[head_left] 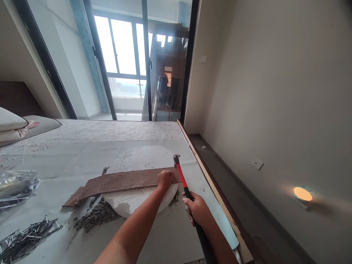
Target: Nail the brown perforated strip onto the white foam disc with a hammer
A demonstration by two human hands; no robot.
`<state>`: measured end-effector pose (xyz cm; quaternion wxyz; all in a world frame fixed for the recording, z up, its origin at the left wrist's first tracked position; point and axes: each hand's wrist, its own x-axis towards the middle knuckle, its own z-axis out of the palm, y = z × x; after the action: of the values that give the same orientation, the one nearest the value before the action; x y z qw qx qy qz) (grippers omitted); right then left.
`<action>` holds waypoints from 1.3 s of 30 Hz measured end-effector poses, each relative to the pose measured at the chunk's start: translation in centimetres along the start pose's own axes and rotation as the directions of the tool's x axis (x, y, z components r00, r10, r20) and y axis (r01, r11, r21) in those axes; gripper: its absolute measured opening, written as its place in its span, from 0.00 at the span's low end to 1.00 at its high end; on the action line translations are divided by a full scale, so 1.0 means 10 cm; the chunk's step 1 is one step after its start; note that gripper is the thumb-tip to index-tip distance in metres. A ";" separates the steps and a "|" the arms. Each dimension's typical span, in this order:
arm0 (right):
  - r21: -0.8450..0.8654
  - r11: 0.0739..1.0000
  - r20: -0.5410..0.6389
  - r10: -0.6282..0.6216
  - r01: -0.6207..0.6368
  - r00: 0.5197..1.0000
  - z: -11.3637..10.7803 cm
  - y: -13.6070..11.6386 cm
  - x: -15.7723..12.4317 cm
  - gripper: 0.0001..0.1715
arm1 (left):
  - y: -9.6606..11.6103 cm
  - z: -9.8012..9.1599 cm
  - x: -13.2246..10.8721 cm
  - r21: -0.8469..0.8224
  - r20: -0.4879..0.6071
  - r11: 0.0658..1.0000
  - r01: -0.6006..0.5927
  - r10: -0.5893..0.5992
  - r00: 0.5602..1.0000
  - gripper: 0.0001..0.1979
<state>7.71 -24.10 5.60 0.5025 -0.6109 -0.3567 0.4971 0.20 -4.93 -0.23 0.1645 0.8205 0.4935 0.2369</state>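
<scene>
My left hand is closed in a pinch on a nail, little of which shows, at the right end of a brown board dotted with rows of small holes. My right hand grips the black handle of a hammer with a red neck. The hammer's dark head is raised just beyond and right of my left fingers. Under the board lies a round whitish slab with a rough surface. Grey rubble is heaped by the board's left part, whose end looks broken.
Loose nails lie in a pile at the lower left, below a clear plastic bag. A wooden edge strip bounds the covered surface on the right. Past it are a narrow floor gap and a wall with a lit lamp.
</scene>
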 end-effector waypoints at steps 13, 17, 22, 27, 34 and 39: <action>0.015 0.999 0.047 -0.036 0.035 0.998 0.01 0.07 0.06 0.22 | -0.07 -0.03 0.03 -0.062 -0.002 0.995 -0.072 0.072 0.997 0.10; -0.025 0.999 0.055 0.039 -0.038 0.998 0.02 0.10 0.07 0.21 | -0.09 -0.05 0.03 -0.290 -0.091 0.956 0.037 -0.067 0.994 0.12; -0.053 0.998 0.034 0.023 -0.021 0.999 0.03 0.12 0.06 0.21 | -0.17 -0.10 0.10 -0.455 -0.063 0.861 0.226 -0.285 0.957 0.15; -0.029 0.997 0.063 0.069 -0.067 0.996 0.06 0.16 0.09 0.22 | -0.25 -0.10 0.15 -0.600 -0.069 0.772 0.212 -0.314 0.947 0.15; -0.001 1.000 0.054 0.017 -0.017 0.998 0.07 0.23 0.12 0.25 | -0.31 -0.12 0.16 -0.606 -0.046 0.767 0.210 -0.297 0.954 0.14; 0.041 0.996 0.060 0.081 -0.083 0.995 0.12 0.25 0.14 0.29 | -0.29 -0.13 0.15 -0.611 -0.031 0.758 0.226 -0.309 0.951 0.14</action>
<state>6.77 -23.13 2.85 0.4843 -0.5993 -0.3349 0.5424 -2.01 -2.20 -0.26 0.4157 0.6295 0.5146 0.4075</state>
